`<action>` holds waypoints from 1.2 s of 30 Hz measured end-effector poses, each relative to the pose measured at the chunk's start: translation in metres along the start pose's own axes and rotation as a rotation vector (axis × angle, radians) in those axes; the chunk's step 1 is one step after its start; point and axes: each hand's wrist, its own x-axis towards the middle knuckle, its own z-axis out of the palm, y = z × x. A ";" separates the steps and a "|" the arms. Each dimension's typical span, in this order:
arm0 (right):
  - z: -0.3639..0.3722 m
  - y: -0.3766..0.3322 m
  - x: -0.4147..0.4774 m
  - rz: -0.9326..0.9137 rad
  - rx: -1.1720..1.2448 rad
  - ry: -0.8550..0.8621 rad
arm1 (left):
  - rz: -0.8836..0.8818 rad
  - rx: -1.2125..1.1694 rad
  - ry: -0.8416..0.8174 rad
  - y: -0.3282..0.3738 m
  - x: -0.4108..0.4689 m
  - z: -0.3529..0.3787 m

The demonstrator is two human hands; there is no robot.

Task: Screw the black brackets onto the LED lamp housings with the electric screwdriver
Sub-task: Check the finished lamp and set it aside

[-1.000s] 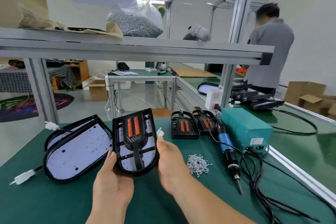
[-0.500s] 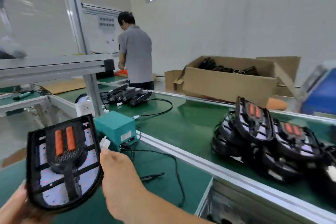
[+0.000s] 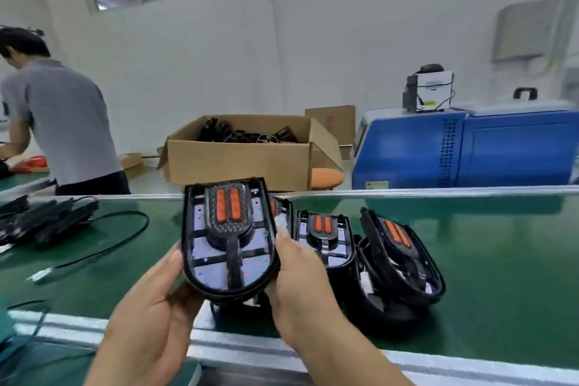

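Observation:
I hold an LED lamp housing (image 3: 219,273) upright over the green conveyor belt (image 3: 501,276). A black bracket (image 3: 230,219) with two orange strips sits on its white LED board. My left hand (image 3: 150,320) grips the housing's lower left edge from beneath. My right hand (image 3: 297,273) grips its right edge, thumb on the rim. Just behind and to the right, several finished housings (image 3: 326,238) with brackets lean in a stack on the belt. The electric screwdriver is out of view.
A cardboard box (image 3: 241,157) of black parts and a blue machine (image 3: 463,150) stand beyond the belt. A person in a grey shirt (image 3: 62,122) works at far left. More black housings (image 3: 47,219) and a black cable (image 3: 103,247) lie on the belt's left. An aluminium rail (image 3: 250,351) runs along the near edge.
The view has swung right from the workbench to the conveyor. Both hands have carried the housing with them, and it now hangs beside the stack of finished housings.

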 end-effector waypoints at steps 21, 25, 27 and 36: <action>-0.085 -0.020 0.069 -0.042 -0.165 0.521 | 0.120 0.802 0.071 -0.073 0.066 0.113; -0.086 -0.014 0.072 -0.165 -0.406 0.544 | 0.218 0.945 0.104 -0.070 0.065 0.115; -0.085 -0.014 0.072 -0.195 -0.539 0.548 | 0.263 0.987 0.132 -0.068 0.065 0.117; -0.085 -0.019 0.069 -0.119 -0.838 0.457 | 0.291 1.223 0.065 -0.077 0.058 0.119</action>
